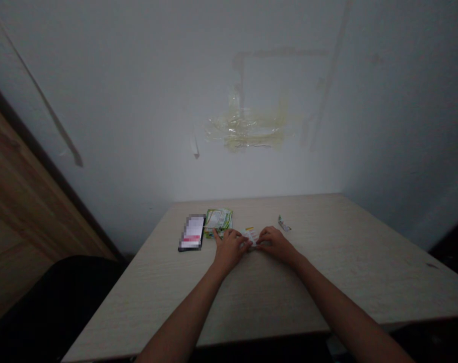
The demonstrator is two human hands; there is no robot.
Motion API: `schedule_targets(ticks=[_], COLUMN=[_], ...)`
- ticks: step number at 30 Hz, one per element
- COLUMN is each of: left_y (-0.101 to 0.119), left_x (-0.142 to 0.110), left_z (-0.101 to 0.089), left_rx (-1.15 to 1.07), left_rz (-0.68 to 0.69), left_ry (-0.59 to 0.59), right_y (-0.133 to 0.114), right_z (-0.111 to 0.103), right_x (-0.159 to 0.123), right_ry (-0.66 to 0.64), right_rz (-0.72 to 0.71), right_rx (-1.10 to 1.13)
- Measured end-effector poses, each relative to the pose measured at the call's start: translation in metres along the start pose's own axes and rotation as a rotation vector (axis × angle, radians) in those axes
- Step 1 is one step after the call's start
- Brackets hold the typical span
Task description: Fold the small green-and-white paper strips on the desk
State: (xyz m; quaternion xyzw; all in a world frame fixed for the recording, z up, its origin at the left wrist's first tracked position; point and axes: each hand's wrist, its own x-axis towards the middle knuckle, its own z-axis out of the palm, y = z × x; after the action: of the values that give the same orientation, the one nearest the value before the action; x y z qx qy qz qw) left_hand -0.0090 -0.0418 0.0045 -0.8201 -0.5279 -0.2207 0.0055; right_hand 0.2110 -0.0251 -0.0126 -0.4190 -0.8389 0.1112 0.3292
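A small white paper packet (250, 235) with orange and red print sits between my hands on the pale wood-grain table (327, 267). My left hand (231, 249) and my right hand (274, 244) pinch its lower edge from either side. Just past my left hand's fingers lies a green-and-white packet (218, 220), with its lower edge partly hidden by them. Farther left is a black smartphone (192, 233), its screen pixelated. A small torn silver-and-green wrapper (283, 223) lies beyond my right hand, not touching it.
The table's far side meets a white wall (251, 171) marked by yellowed tape residue. A wooden panel (20, 181) stands to the left, with a dark object (51, 302) low beside the table. The table's near edge runs below my forearms.
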Motion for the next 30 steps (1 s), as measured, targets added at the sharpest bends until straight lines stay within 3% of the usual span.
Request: schedule_targets(ticks=[9,16,24,30], left_y=[-0.003,-0.004,-0.001,0.0], left_x=[0.0,0.002,0.0,-0.002], left_z=[0.008,0.014,0.004,0.004], left_rx=[0.023,0.075,0.051,0.051], left_rz=[-0.018,-0.113,-0.048,-0.032], left_ry=[0.045,0.065,-0.028,-0.02], right_y=[0.001,0.0,0.009,0.015], right_z=[0.001,0.003,0.003,0.003], right_x=[0.002,0.0,-0.002,-0.004], right_ry=[0.012,0.102,0.178,0.128], right_rz=[0.057,0.215,0.186,0.157], right_rx=[-0.016,0.071,-0.041,-0.102])
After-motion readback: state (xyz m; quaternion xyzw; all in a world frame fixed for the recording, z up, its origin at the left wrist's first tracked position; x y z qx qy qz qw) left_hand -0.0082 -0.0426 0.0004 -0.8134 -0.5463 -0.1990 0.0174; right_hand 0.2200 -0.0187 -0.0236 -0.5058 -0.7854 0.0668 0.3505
